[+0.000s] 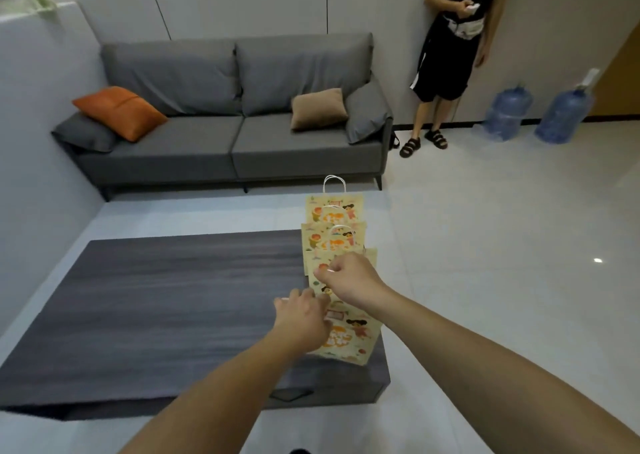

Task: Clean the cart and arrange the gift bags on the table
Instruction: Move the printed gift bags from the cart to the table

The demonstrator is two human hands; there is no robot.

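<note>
Several cream gift bags with cartoon prints stand in a row along the right edge of the dark grey table [173,297]. The farthest bag [334,207] has its white handle up; a second bag [332,237] stands in front of it. My right hand [349,278] pinches the white handle of the third bag [370,256]. My left hand [304,318] grips the top edge of the nearest bag [349,339], which leans toward me near the table's front right corner. The cart is out of view.
A grey sofa [235,135] with orange and tan cushions stands behind the table. A person in black [450,38] stands by the wall at the right. Two blue water jugs [507,114] sit on the white tiled floor.
</note>
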